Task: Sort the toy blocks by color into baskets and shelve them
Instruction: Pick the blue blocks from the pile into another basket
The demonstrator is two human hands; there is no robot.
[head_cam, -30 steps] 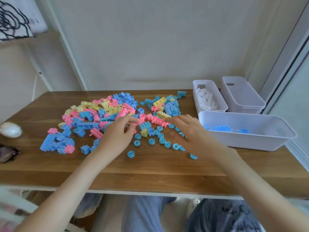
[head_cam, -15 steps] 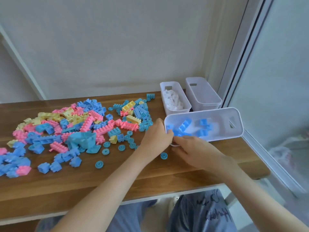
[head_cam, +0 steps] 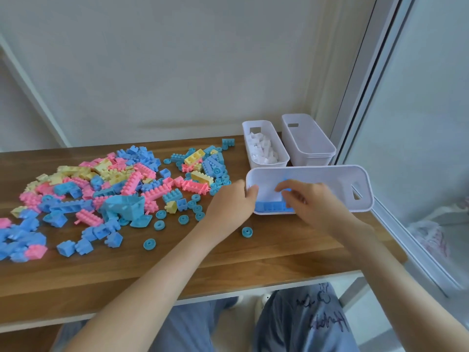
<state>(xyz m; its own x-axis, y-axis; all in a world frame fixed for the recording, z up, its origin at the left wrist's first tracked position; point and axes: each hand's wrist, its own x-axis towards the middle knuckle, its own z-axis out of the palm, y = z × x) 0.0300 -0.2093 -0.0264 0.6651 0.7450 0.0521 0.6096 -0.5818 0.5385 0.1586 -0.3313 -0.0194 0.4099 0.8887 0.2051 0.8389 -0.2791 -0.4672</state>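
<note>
Sorting is partly done: white blocks (head_cam: 262, 151) fill the back basket (head_cam: 269, 165), blue blocks (head_cam: 271, 207) lie in the near basket (head_cam: 330, 171), its rim gripped by the left hand (head_cam: 232, 204), the right hand (head_cam: 314, 204) hovers blurred, perhaps holding more, and the mixed pile (head_cam: 114, 181) covers the counter (head_cam: 228, 255).

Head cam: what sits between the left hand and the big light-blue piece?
Head view: not bare; blue wheels, a small yellow block and a small blue block lie there.
</note>
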